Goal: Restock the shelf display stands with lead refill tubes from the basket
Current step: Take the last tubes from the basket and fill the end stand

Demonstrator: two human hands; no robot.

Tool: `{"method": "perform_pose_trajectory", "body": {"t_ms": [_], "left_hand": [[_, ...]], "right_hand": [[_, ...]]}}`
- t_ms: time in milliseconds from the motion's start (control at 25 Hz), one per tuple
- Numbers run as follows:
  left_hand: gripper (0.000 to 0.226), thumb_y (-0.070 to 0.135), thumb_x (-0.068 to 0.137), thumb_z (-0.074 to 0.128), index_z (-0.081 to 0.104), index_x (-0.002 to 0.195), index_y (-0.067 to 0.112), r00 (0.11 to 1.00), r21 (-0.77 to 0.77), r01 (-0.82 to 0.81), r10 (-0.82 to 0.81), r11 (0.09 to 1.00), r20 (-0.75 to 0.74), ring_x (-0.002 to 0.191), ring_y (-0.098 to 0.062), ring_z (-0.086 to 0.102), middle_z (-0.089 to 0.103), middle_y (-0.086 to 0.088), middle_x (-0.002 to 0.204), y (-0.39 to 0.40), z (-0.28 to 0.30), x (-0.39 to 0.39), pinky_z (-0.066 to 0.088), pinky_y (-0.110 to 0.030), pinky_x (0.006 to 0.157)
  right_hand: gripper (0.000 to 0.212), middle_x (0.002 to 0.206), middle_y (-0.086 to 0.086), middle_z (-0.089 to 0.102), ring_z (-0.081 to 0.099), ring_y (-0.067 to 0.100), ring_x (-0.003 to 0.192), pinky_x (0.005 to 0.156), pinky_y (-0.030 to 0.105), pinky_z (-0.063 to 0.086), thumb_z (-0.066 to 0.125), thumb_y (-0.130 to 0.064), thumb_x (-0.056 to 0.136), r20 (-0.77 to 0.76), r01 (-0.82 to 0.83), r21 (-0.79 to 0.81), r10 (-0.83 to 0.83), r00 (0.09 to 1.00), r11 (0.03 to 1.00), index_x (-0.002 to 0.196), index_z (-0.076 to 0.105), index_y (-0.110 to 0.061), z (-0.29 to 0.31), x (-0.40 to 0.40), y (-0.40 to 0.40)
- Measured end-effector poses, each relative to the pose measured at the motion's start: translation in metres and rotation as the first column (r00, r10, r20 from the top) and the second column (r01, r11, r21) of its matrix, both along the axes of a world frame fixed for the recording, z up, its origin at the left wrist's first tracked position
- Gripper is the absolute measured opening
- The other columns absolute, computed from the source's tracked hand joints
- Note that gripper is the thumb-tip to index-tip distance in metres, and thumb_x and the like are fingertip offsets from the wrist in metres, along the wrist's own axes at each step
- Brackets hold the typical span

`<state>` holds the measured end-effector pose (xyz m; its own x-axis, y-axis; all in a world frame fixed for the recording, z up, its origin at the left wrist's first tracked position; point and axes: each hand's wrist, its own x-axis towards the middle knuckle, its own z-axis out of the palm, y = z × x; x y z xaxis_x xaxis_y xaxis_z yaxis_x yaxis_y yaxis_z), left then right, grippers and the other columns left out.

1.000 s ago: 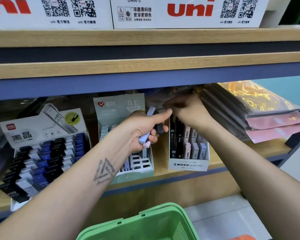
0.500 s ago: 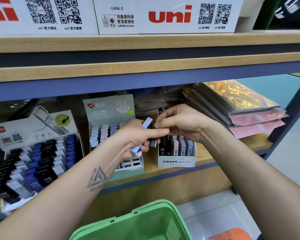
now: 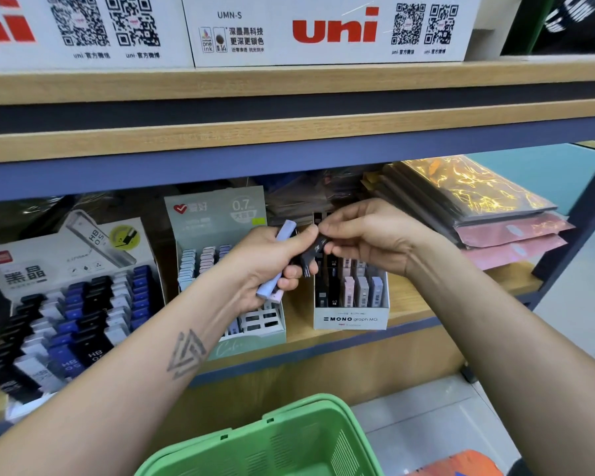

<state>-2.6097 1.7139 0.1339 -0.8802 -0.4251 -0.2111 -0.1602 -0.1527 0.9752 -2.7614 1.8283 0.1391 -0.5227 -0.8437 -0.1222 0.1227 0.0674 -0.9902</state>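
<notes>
I'm gripping pastel tubes (image 3: 278, 258) in my left hand (image 3: 272, 262), right hand (image 3: 364, 235) pinching a black tube (image 3: 312, 253); MONO stand (image 3: 351, 304) partly filled, more restocking remaining.

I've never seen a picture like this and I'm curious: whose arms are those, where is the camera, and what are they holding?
The camera sits on a person's head and looks down, so you see their own two arms. They stand at a shop shelf. The left hand holds a few small tubes of pencil lead, one pale purple tube sticking out. The right hand pinches a black tube above the white MONO box. Two more display stands of tubes sit to the left. A green basket is below.
</notes>
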Motion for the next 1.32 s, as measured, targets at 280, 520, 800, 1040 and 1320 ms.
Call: {"method": "perform_pose_trajectory", "body": {"t_ms": [280, 520, 800, 1040, 1320], "left_hand": [[0.019, 0.004, 0.090, 0.069, 0.058, 0.104, -0.002, 0.999, 0.183, 0.047, -0.044, 0.982, -0.018, 0.038, -0.006, 0.037, 0.059, -0.014, 0.072, -0.014, -0.008, -0.002, 0.030, -0.014, 0.032], [0.006, -0.003, 0.085, 0.070, 0.064, 0.084, -0.001, 1.000, 0.087, -0.009, 0.009, 0.996, 0.000, 0.040, -0.008, 0.038, 0.061, -0.015, 0.071, -0.011, -0.006, -0.005, 0.026, -0.015, 0.033], [0.011, 0.004, 0.092, 0.066, 0.060, 0.092, -0.005, 0.999, -0.041, -0.021, 0.023, 0.999, 0.047, 0.031, -0.006, 0.036, 0.053, 0.001, 0.043, -0.004, 0.005, 0.001, 0.023, -0.014, 0.030], [0.021, 0.013, 0.091, 0.071, 0.061, 0.092, -0.005, 0.998, -0.128, -0.053, 0.056, 0.990, 0.017, 0.031, -0.006, 0.035, 0.052, 0.003, 0.041, -0.007, 0.007, 0.002, 0.024, -0.016, 0.030], [0.012, 0.008, 0.096, 0.055, 0.058, 0.105, 0.000, 0.999, 0.110, -0.049, 0.046, 0.993, 0.023, 0.039, -0.005, 0.035, 0.060, -0.009, 0.067, -0.018, 0.009, -0.006, 0.028, -0.013, 0.031]], "right_hand": [[0.019, 0.089, 0.015, 0.076, 0.072, 0.016, 0.079, 0.069, 0.022, 0.057, 0.066, 0.012, 0.085, -0.081, 0.052, -0.141, -0.064, 0.995, 0.989, 0.103, 0.070, 0.007, -0.005, -0.013, 0.006], [0.028, 0.099, 0.017, 0.076, 0.074, 0.023, 0.092, 0.078, 0.027, 0.058, 0.065, 0.019, 0.081, -0.204, 0.051, -0.218, -0.097, 0.974, 0.975, 0.100, 0.072, 0.000, -0.007, -0.016, 0.008], [0.016, 0.091, 0.013, 0.075, 0.070, 0.020, 0.085, 0.078, 0.031, 0.058, 0.076, 0.004, 0.082, -0.399, -0.009, -0.126, -0.042, 0.916, 0.992, 0.094, 0.076, -0.006, -0.004, -0.018, 0.011], [0.029, 0.093, 0.007, 0.077, 0.072, 0.018, 0.086, 0.081, 0.027, 0.056, 0.082, -0.007, 0.082, -0.593, -0.180, 0.146, 0.232, 0.771, 0.973, 0.108, 0.073, -0.015, 0.002, -0.003, 0.007], [0.023, 0.098, 0.000, 0.070, 0.069, 0.012, 0.090, 0.071, 0.014, 0.054, 0.075, -0.012, 0.089, -0.816, 0.203, 0.006, -0.113, 0.568, 0.979, 0.110, 0.071, -0.021, 0.008, -0.013, 0.005]]}}
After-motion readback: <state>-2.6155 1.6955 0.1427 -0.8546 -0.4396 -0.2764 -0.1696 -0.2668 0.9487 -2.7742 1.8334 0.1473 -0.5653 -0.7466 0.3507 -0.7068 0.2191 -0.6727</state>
